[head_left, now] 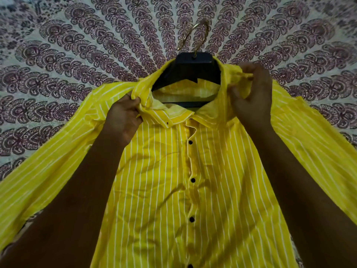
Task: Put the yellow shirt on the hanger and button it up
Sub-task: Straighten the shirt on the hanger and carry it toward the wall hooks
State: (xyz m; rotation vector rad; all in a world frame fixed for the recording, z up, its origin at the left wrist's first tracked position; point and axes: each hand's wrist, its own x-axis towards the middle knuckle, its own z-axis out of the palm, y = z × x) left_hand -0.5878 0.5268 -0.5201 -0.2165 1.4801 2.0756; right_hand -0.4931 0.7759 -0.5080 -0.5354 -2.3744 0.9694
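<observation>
Yellow striped shirt (158,190) lay buttoned on the patterned bedsheet (58,55), draped over a black hanger (190,74) | left hand (123,115) clutched the collar's left side | right hand (251,97) pinched the collar's right side | gold hook (195,35) pointed away.

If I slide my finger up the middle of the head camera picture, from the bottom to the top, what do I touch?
Yellow shirt front with black buttons → shirt collar → black hanger → gold hook → patterned cloth.
</observation>
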